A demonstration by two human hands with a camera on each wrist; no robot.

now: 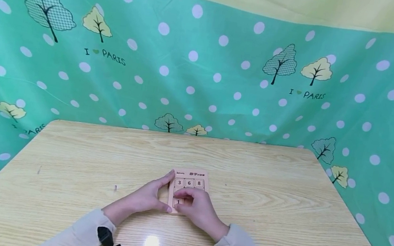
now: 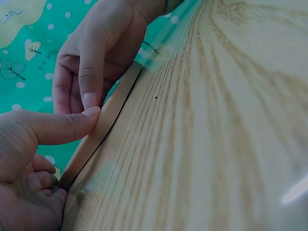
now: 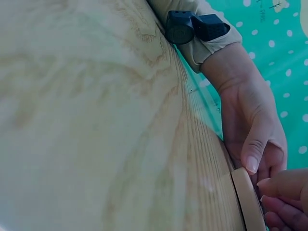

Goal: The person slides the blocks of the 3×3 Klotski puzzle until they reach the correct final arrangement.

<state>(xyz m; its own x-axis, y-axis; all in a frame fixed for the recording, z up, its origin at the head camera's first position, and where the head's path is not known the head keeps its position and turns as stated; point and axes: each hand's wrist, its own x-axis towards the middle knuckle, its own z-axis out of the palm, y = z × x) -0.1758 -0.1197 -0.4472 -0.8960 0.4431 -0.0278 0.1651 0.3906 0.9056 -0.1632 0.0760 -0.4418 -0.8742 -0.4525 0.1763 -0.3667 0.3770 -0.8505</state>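
A pale pink number slide puzzle (image 1: 190, 173) lies on the table, with square tiles; 3, 6 and 8 show in its top row. My left hand (image 1: 148, 195) grips its left side, fingertips at the upper left edge and thumb at the lower left corner. My right hand (image 1: 200, 210) reaches over the lower rows, its bent index finger and thumb touching the tiles around the 1. That hand hides most of the other tiles. From the left wrist, the puzzle's near edge (image 2: 115, 103) appears side-on, with both thumbs close together above it.
The light wood-grain table (image 1: 101, 151) extends around the puzzle. Behind it and at both sides hangs a green dotted cloth (image 1: 205, 65) with tree prints. Black wrist cameras sit on both sleeves. A small dark mark (image 1: 115, 188) shows left of the hands.
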